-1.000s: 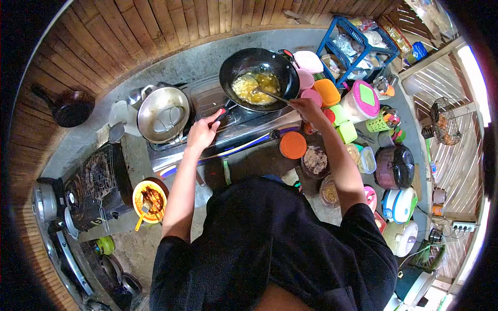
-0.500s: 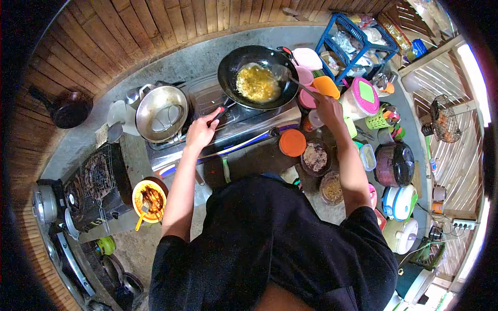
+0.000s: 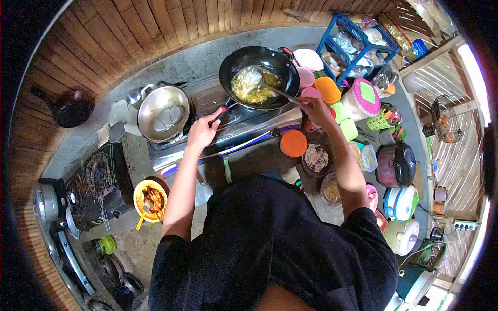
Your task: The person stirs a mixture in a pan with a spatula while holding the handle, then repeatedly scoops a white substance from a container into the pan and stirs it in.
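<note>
The black wok (image 3: 282,63) sits on the stove at the top middle. My left hand (image 3: 203,133) is closed around its handle (image 3: 221,112), which has a red part. Inside the wok is a yellow, egg-like food (image 3: 241,89) in shiny oil. My right hand (image 3: 315,110) grips the long handle of a metal spatula (image 3: 279,92). Its blade lies over the food on the left side of the wok, and part of the food is hidden beneath it.
Left of the wok stands a metal pan (image 3: 162,116) on the stove (image 3: 207,89). A yellow bowl (image 3: 138,199) of dark red sauce is lower left. An orange lid (image 3: 293,143) and a bowl of pale brown food (image 3: 316,158) lie near my right forearm. Several plastic containers (image 3: 326,89) crowd the right.
My right hand has shifted left and slightly down, carrying the spatula blade from the wok's right side over the food to the left. The food is now more bunched. My left hand stays on the handle.
</note>
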Demonstrator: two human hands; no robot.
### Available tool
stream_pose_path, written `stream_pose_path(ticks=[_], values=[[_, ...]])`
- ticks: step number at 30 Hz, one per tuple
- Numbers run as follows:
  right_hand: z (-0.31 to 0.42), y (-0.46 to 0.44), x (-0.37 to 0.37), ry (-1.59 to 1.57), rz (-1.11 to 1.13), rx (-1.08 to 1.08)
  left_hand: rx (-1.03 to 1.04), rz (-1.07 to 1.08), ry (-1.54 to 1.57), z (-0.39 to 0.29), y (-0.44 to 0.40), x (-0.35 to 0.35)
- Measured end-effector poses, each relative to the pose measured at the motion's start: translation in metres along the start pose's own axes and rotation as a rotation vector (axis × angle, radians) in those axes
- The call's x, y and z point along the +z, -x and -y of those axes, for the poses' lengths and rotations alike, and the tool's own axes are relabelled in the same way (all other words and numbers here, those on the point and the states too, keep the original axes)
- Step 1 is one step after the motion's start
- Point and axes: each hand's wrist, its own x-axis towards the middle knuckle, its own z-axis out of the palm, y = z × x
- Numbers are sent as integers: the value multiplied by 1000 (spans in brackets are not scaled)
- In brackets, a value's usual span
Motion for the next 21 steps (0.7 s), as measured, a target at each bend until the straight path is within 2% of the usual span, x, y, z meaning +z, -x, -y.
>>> stream_pose_path(ticks=[2, 3, 5, 8, 11, 15, 17, 19, 21], values=[[-3, -5, 2, 80, -264, -240, 38, -27, -22, 0, 0, 1], [-6, -5, 1, 79, -267, -238, 40, -26, -23, 1, 0, 1], [12, -1, -5, 419, -430, -86, 27, -32, -31, 2, -1, 3], [27, 4, -9, 548, -403, 37, 53, -52, -12, 0, 1, 2], [-6, -5, 4, 608, -427, -10, 97, -70, 13, 4, -1, 4], [-15, -9, 20, 528, -286, 89, 86, -40, -6, 1, 1, 2], [7, -5, 20, 238, -81, 90, 70, -57, -19, 1, 0, 3], [14, -1, 27, 224, -141, 60, 123, -93, -1, 2, 1, 5], [-8, -9, 48, 41, -207, -37, 97, -67, -3, 1, 1, 3]])
